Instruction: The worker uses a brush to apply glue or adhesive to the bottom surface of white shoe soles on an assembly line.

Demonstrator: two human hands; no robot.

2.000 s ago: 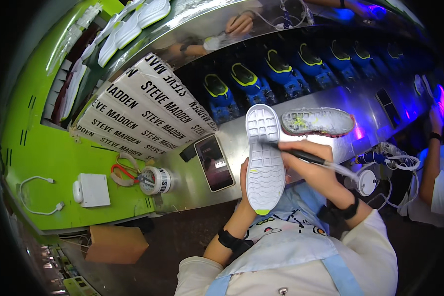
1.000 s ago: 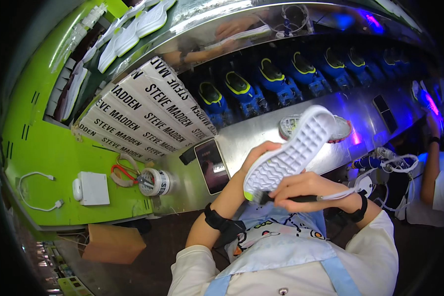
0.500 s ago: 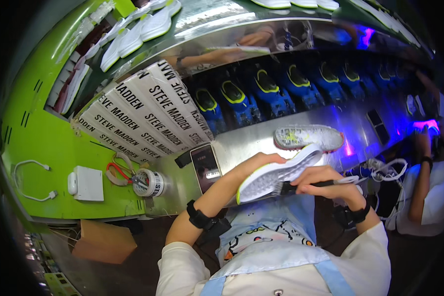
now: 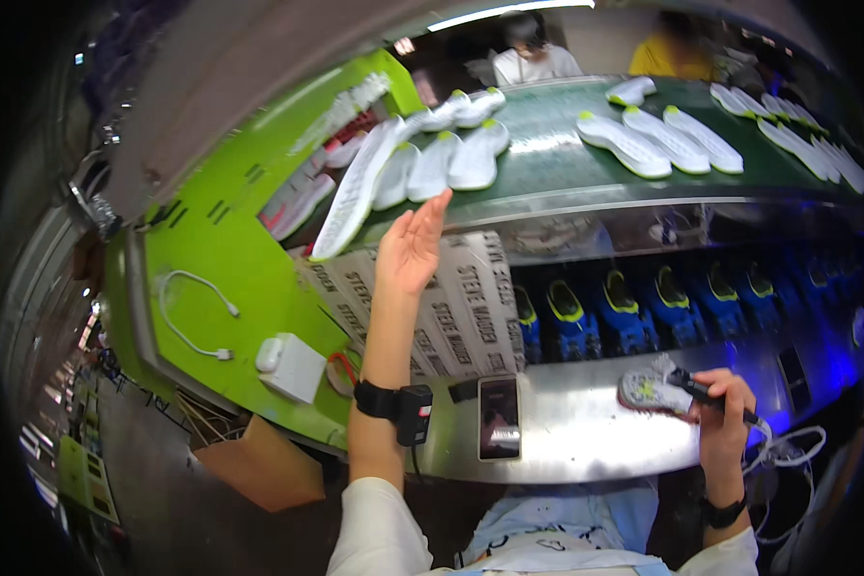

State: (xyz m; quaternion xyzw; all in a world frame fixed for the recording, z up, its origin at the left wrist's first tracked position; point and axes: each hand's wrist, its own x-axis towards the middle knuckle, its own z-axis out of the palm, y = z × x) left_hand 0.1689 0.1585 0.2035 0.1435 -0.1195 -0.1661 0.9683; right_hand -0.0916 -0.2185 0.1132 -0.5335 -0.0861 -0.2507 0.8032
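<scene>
My left hand reaches up to the green conveyor belt, its fingers stretched and nothing in its grasp. Just beyond its fingertips lie several white shoe soles with lime-green edges; the closest is a white sole. A longer white sole slants over the belt's near edge, to the left of the hand. Down at the metal bench, my right hand is closed around a black-handled brush. The brush's head is beside or over a speckled grey-white sole-shaped piece; I cannot tell whether they touch.
A printed white box stands below my left hand. A phone lies on the bench. Blue shoes line the shelf below the belt. White cables coil at right. Two people are beyond the belt.
My left hand has let go of the white sole and moved up and left to the belt. A long sole now slants at the belt's edge. My right hand moved right with the brush; the view shifted.
</scene>
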